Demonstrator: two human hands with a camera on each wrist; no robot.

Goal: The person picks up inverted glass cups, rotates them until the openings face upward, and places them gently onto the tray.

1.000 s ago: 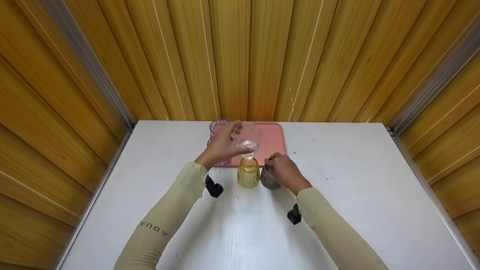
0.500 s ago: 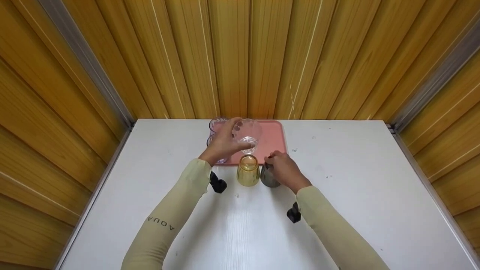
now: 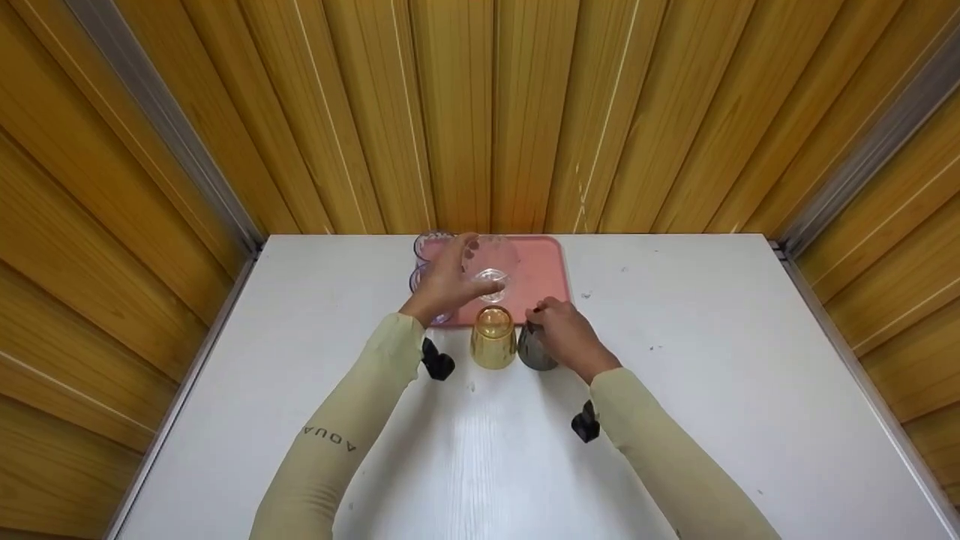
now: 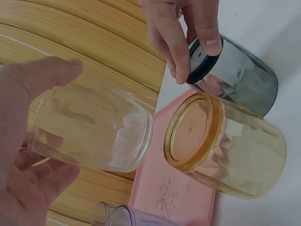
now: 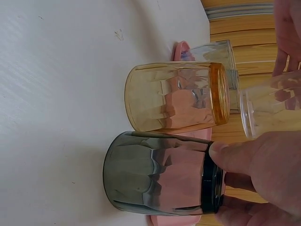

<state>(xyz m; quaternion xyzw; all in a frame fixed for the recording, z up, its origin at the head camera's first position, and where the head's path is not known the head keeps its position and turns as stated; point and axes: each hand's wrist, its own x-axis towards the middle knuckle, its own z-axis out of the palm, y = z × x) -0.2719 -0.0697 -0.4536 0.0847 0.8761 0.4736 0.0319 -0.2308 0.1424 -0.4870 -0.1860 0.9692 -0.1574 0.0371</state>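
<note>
My left hand (image 3: 448, 285) holds a clear drinking glass (image 4: 94, 127) between thumb and fingers, base down, raised over the pink tray (image 3: 544, 270). In front of the tray an amber glass (image 3: 493, 341) stands upside down on the white table. Right beside it is a smoky grey glass (image 5: 157, 174), also upside down. My right hand (image 3: 568, 337) pinches the dark base of this grey glass from above with thumb and fingertips. In the left wrist view, the clear glass hangs just off the amber one, with its thick base toward it.
Purple-tinted glasses (image 3: 431, 246) stand along the tray's left side, partly hidden behind my left hand. The white table (image 3: 675, 337) ends at a wood-patterned panel wall (image 3: 525, 112) at the back, with more panels on both sides.
My left hand has moved slightly away from me with the clear glass, which overlaps the amber glass less. My right hand keeps its hold on the grey glass. The head view has shifted a little.
</note>
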